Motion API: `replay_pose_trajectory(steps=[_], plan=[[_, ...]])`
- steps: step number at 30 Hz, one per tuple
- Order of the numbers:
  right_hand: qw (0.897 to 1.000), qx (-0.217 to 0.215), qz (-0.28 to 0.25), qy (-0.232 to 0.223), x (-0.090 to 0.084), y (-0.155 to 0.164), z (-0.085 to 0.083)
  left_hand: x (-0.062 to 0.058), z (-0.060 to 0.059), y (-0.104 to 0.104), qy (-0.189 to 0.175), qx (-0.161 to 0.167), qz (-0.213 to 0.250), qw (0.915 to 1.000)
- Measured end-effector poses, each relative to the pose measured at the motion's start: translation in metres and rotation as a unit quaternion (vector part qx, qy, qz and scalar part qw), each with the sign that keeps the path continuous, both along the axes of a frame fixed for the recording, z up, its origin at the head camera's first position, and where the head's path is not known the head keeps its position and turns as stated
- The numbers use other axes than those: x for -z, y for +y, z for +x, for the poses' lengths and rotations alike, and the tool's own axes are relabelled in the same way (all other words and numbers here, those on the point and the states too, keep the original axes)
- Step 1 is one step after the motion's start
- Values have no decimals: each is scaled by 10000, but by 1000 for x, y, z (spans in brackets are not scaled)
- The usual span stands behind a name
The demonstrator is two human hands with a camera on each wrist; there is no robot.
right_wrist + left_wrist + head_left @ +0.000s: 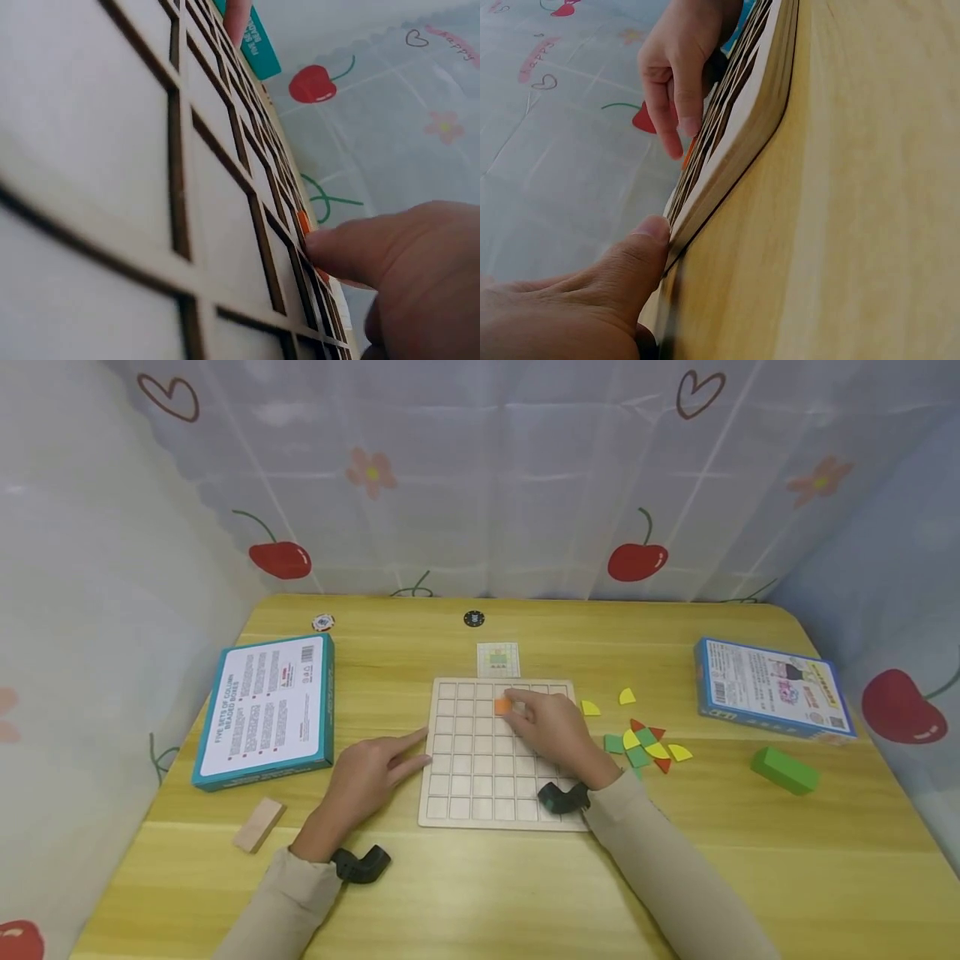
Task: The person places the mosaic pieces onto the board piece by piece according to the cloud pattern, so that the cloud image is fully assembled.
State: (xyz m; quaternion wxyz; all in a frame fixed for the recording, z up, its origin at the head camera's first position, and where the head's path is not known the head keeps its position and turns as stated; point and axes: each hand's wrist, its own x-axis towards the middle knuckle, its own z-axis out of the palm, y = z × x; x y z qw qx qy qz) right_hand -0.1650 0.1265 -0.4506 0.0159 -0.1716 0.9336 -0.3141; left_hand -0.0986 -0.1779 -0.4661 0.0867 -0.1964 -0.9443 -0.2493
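Observation:
A wooden grid board [461, 787] lies on the table, its cells bordered by thin raised strips. At an upper-middle cell, the thumb and index finger of my right hand [555, 727] pinch a small orange square tile [502, 706]. In the right wrist view the tile [303, 222] shows at the thumb tip; whether it is fully seated cannot be told. My left hand [369, 774] touches the board's left edge with outstretched thumb and finger. Seen from the left wrist, the left thumb [654, 229] rests against the board's rim.
Right of the board lie several yellow, green and red pieces [637, 756]. A patterned card [498, 660] is behind it. Boxes stand at left [266, 710] and right [776, 689]. Also present are a green block [785, 770], a wooden block [259, 825] and two round chips [474, 618].

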Motion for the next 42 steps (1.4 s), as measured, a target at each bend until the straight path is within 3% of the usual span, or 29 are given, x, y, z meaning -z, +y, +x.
replay_pose_trajectory(steps=[5,8,14,19,25,29,42], plan=[[9977,79,-665,-72,3,8,4,1,0,0,-23,-10,-21,10000],[9969,108,-780,-4,0,16,9,0,0,0,-46,-30,-27,10000],[9978,363,-548,105,-11,43,21,-1,-1,0,-5,3,-17,10000],[9990,422,-36,158,-17,81,16,-1,-1,2,-27,36,-13,10000],[9972,451,378,-466,-24,117,6,0,1,1,-105,-31,-60,9999],[9962,354,470,-640,-25,123,4,0,1,1,-104,-55,-75,9999],[9966,382,724,-55,-14,111,4,-3,2,2,-67,-35,-26,10000]])
